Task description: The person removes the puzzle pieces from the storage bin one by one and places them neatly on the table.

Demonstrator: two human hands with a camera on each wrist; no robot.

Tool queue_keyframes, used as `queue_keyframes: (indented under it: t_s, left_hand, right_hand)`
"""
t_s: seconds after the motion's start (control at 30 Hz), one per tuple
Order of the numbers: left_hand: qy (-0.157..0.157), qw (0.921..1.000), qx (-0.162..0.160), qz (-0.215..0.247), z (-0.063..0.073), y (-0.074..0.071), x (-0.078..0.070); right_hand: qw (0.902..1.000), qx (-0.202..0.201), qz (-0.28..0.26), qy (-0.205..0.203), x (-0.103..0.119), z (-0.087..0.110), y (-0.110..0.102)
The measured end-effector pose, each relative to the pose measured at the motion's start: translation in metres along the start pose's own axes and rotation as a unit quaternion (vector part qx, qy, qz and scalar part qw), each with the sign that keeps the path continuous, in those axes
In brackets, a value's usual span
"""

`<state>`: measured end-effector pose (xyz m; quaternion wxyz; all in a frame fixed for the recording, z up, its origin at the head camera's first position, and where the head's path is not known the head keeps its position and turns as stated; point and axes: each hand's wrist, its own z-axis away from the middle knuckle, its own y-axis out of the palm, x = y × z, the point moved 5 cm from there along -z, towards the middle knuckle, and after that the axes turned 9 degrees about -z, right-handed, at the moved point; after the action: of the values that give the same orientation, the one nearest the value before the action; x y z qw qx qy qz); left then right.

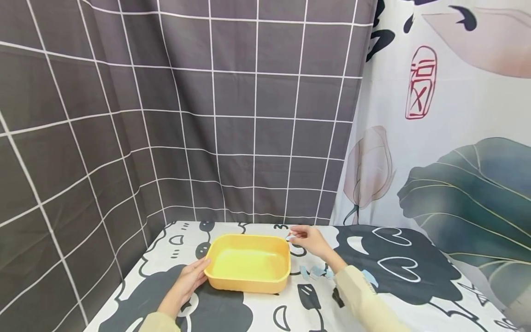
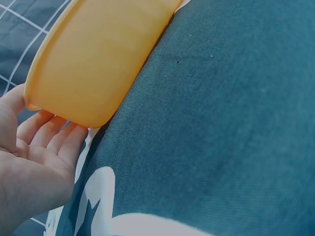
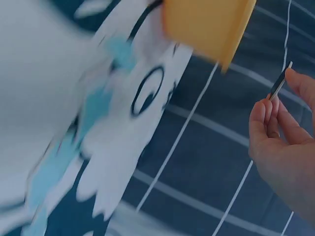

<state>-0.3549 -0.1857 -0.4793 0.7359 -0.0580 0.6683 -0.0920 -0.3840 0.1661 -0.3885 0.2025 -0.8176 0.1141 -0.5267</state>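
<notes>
A yellow plastic basin [image 1: 247, 286] with a rounded rectangular rim stands on the patterned tablecloth, its inside showing no contents. At its left end my left hand [image 1: 188, 282] holds the rim. In the left wrist view, the thumb of the left hand [image 2: 42, 162] goes over the rim and the fingers lie against the outer wall. Just beyond the basin's right back corner, my right hand [image 1: 309, 240] is raised, pinching a small thin flat piece [image 3: 280, 82] between thumb and fingers. That piece looks pale in the head view and dark-faced with a light edge in the right wrist view.
Several light blue pieces [image 1: 317, 271] lie right of the basin, some near the right forearm. Another blue piece [image 1: 369, 278] sits farther right. A small black item [image 1: 338, 298] is by the right sleeve. A dark gridded curtain [image 1: 232, 138] hangs behind the table.
</notes>
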Motion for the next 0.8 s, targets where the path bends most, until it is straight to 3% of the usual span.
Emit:
queue_keyframes:
  t_s: [0.47,0.8]
  left_hand:
    - [-0.006,0.9999,0.003,-0.013,0.003,-0.002,-0.005]
    - [-0.007,0.9998,0.008,-0.018,0.002,-0.002,-0.003]
  right_hand:
    - [0.9956,-0.058,0.043,0.059,-0.041,0.055,-0.104]
    - [0.9809,-0.07,0.121,0.135,-0.077,0.108,-0.142]
